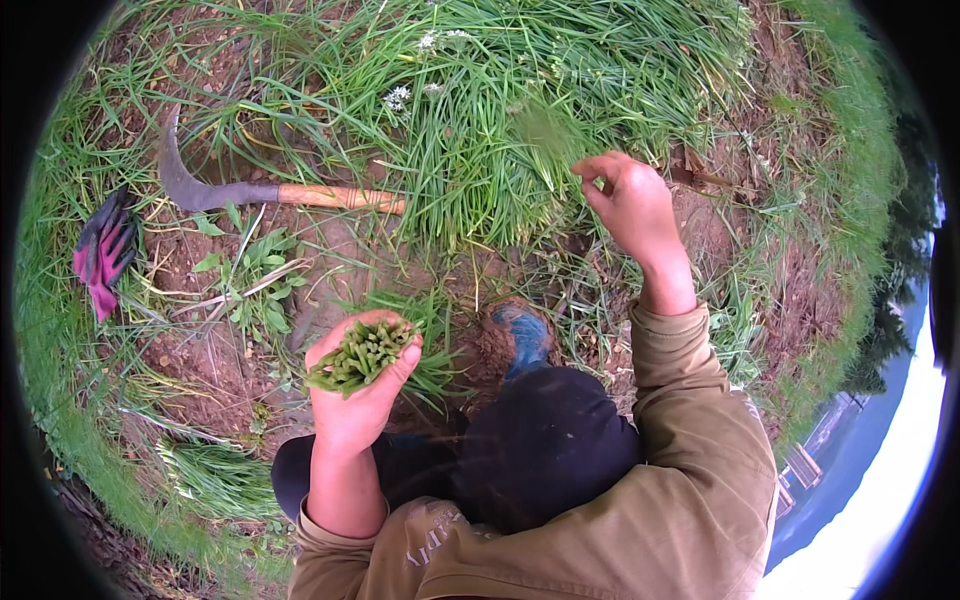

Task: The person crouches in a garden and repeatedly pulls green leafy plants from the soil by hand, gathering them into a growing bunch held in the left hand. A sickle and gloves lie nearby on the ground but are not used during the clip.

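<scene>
My left hand (356, 405) is closed around a bundle of green stems (364, 352), their cut ends turned up toward me. Out over the heap of long green leaves (487, 165) is my right hand (634, 202), thumb and forefinger close together; a blurred green wisp (544, 131) lies just beyond the fingertips, and whether they hold it I cannot tell. A sickle (217, 196) with a wooden handle rests on the soil, its curved blade to the left and its handle end against the heap. White flower heads (397, 97) show among the leaves.
A pink and black glove (106, 251) lies at the far left. Another pile of cut leaves (217, 476) is at the lower left. A muddy blue boot (525, 337) stands on the soil before my knees, near a small broad-leaved weed (266, 277).
</scene>
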`<state>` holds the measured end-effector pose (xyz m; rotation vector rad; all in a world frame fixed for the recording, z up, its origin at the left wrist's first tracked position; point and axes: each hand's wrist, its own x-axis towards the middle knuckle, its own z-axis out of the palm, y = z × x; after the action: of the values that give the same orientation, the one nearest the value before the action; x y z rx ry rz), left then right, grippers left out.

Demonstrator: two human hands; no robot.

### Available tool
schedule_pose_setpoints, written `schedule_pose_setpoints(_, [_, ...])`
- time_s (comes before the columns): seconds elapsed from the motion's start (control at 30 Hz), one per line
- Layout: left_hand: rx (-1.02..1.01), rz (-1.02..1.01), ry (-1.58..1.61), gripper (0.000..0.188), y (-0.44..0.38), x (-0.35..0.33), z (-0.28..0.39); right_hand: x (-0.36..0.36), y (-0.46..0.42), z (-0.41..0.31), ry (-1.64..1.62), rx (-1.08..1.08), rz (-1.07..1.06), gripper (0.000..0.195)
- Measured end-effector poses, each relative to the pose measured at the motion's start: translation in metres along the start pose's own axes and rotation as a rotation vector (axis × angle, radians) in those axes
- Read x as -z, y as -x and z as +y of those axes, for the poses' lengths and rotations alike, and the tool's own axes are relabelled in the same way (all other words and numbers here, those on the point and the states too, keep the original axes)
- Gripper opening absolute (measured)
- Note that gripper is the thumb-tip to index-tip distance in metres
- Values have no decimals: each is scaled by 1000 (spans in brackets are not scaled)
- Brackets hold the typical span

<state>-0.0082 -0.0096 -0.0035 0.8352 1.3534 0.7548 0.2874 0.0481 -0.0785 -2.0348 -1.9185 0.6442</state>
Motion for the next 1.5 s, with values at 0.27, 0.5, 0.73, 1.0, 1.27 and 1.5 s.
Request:
schedule_pose_setpoints(0.27, [-163,-28,-187,27,-1,7,-7,-61,4,10,261,-108,-52,17])
schedule_pose_setpoints(0.5, [-138,-4,-89,26,1,5,-5,-25,4,-3,81,10,186,12])
schedule_pose_setpoints(0.73, [-82,33,37,23,5,1,0,50,8,-52,-260,403,449,17])
schedule_pose_setpoints(1.0, [-308,-101,-96,21,-1,0,-2,33,10,-105,-878,608,-296,12])
schedule_pose_setpoints(1.27, [-115,-36,42,25,8,-10,-2,17,12,-123,-968,558,-370,12])
schedule_pose_setpoints(1.5, [-78,14,115,28,7,-11,-10,14,13,-123,-985,559,-360,12])
